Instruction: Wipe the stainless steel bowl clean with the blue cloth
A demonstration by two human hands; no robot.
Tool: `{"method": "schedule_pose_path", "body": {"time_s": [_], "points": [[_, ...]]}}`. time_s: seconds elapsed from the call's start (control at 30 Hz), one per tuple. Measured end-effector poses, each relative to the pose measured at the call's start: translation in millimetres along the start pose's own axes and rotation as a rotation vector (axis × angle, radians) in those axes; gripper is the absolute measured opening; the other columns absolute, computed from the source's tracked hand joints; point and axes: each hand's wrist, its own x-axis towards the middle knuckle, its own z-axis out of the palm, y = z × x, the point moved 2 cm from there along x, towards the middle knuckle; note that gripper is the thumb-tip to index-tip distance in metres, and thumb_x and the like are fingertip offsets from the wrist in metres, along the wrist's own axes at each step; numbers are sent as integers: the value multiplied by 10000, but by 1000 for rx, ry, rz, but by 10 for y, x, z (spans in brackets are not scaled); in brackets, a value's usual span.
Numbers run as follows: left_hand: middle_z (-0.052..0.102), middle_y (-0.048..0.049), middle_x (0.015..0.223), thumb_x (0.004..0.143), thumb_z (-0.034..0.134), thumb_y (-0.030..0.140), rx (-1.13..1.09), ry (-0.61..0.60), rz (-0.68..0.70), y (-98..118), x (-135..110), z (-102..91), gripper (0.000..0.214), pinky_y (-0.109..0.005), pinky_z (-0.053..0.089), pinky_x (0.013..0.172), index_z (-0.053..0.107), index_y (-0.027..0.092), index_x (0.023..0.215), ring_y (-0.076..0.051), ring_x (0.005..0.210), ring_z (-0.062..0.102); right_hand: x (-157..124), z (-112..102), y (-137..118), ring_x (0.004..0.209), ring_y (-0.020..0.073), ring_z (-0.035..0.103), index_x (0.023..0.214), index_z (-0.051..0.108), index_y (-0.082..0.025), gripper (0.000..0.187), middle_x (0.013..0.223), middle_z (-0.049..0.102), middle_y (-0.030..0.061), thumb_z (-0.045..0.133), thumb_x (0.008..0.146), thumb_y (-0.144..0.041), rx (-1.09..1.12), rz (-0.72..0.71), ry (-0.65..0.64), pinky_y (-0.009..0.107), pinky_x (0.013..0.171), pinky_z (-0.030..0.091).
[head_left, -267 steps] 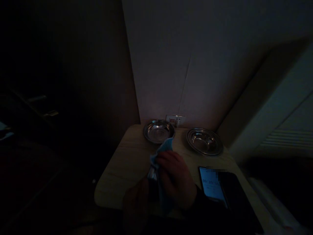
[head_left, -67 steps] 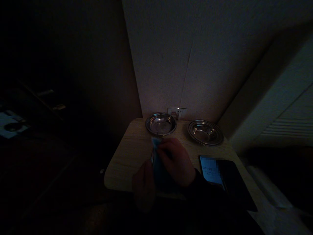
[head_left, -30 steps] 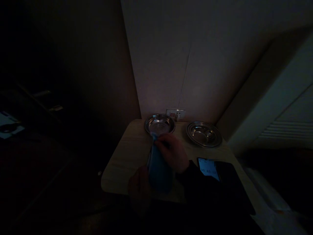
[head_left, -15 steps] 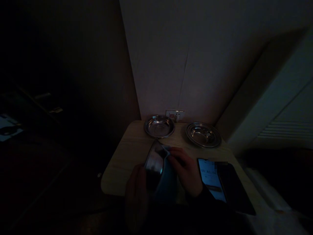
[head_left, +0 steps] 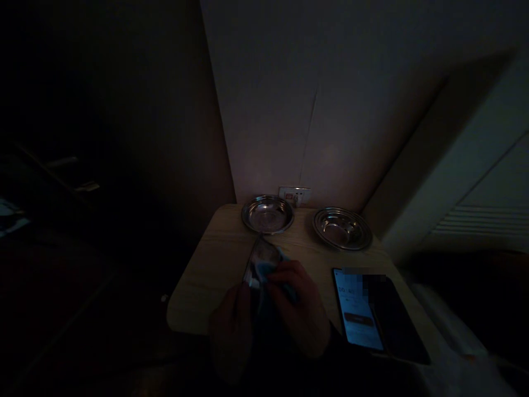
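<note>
At the far left, deep shadow is swallowing most shapes, and a small white thing [head_left: 164, 298] is lying low, just beside the table edge. The pale wooden table [head_left: 198, 281] is beginning there and running rightward below the wall. Over its near part, the left hand [head_left: 232, 331] is pinching the near left edge of a shiny metal dish [head_left: 264, 251], thumb and fingers closing on it. That dish is tilting up off the tabletop, its hollow side facing the right hand, its lower part sinking into darkness. Behind it, a round metal bowl [head_left: 268, 218] is resting upright by the wall; whether the two are touching, I cannot tell. A blue cloth [head_left: 264, 270] is lying bunched against the inside of the dish, and the right hand [head_left: 301, 306] is pinching it there, fingers bending together. Above, a wall socket [head_left: 294, 194] is sitting just behind the bowl. Farther right, a ringed metal bowl [head_left: 342, 229] is standing upright, apart from the first. In front of it, a phone [head_left: 357, 309] is lying face up and glowing, and a dark flat object [head_left: 403, 322] is lying along its right side
</note>
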Motion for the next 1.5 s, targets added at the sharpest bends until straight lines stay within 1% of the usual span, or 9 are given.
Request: {"method": "schedule_pose_path", "body": {"time_s": [0.1, 0.3, 0.4, 0.6, 0.77, 1.0, 1.23, 1.37, 1.5], "points": [[630, -25, 575, 810, 378, 434, 4, 4, 30, -26, -14, -12, 364, -205, 416, 500, 597, 193, 649, -132, 531, 564, 15, 4, 10, 704, 158, 572, 727, 642, -185, 65, 730, 597, 30, 583, 745, -166, -29, 57, 50, 278, 646, 459], [619, -24, 574, 811, 378, 426, -49, 16, 14, -14, 16, -20, 355, -207, 427, 493, 583, 183, 653, -132, 527, 554, -58, 94, -85, 807, 156, 574, 784, 660, -221, 103, 854, 597, 31, 588, 747, -157, -13, -17, -37, 280, 713, 461], [623, -28, 591, 816, 365, 443, -85, 38, -21, -58, -1, -27, 365, -228, 449, 512, 582, 191, 665, -147, 555, 569, 66, 14, -10, 751, 162, 577, 754, 644, -199, 61, 785, 609, 28, 589, 749, -226, -5, 94, 6, 286, 689, 456], [670, -101, 983, 675, 560, 458, -34, 98, 42, -386, -133, -57, 289, -377, 442, 877, 655, 224, 817, -278, 1016, 570, 12, -126, 138, 784, 178, 589, 814, 648, -199, 145, 810, 649, 23, 575, 769, -316, 114, 267, 39, 288, 706, 458], [656, -82, 1053, 786, 429, 458, -84, -22, -75, -313, -115, -82, 386, -361, 472, 832, 611, 202, 1011, -232, 980, 599, -176, -149, 274, 758, 190, 605, 866, 653, -204, 222, 798, 674, 25, 590, 768, -393, 209, 401, 82, 297, 679, 462], [675, -85, 951, 782, 432, 520, -115, -221, -139, -25, -43, -46, 418, -336, 472, 806, 614, 173, 929, -219, 895, 615, -314, -166, 349, 748, 202, 611, 891, 649, -191, 284, 790, 676, 36, 593, 761, -437, 264, 489, 112, 321, 681, 476], [696, -86, 841, 792, 398, 520, -74, -62, -65, -66, -37, 6, 427, -283, 487, 687, 645, 174, 824, -205, 772, 635, -295, -68, 83, 843, 181, 594, 810, 661, -236, 89, 889, 636, 32, 628, 732, -212, 69, 119, 96, 309, 753, 473], [676, -54, 673, 805, 389, 497, -42, -54, -6, -50, -44, 11, 412, -234, 455, 534, 638, 182, 715, -167, 609, 609, -86, -50, 43, 770, 168, 584, 805, 644, -213, 73, 800, 612, 27, 575, 779, -214, -8, 104, 78, 296, 700, 471], [673, -44, 671, 806, 410, 459, -31, -61, 46, -50, -32, 29, 371, -229, 458, 558, 652, 182, 757, -157, 603, 603, -67, 12, -96, 850, 170, 567, 838, 652, -226, 124, 891, 605, 44, 556, 790, -163, -96, -4, -18, 289, 747, 464]]}}
